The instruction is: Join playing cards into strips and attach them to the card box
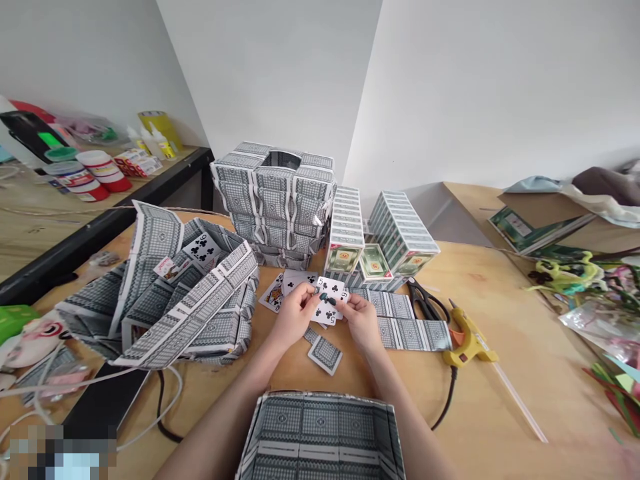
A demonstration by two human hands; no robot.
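Observation:
Over the middle of the table, my left hand point(299, 308) pinches the left side of a five of clubs playing card point(326, 315). My right hand point(362, 321) grips at its right side, where another card's corner overlaps; how many cards are held I cannot tell. Beneath and behind my fingers lie loose playing cards point(273, 293), some face up. Nearer to me, a card with its grey patterned back up point(325, 355) lies on the wood. Between my forearms stands an open box made of playing cards point(320, 417). Strips of joined cards point(415, 333) lie beside my right hand.
A tall card structure point(273, 200) and stacked card boxes point(345, 227) stand at the back. An open card-built bag point(190, 300) sits left. Black-handled scissors point(425, 300) and a yellow glue gun point(467, 340) with its cord lie right. White cables point(173, 400) cross the left.

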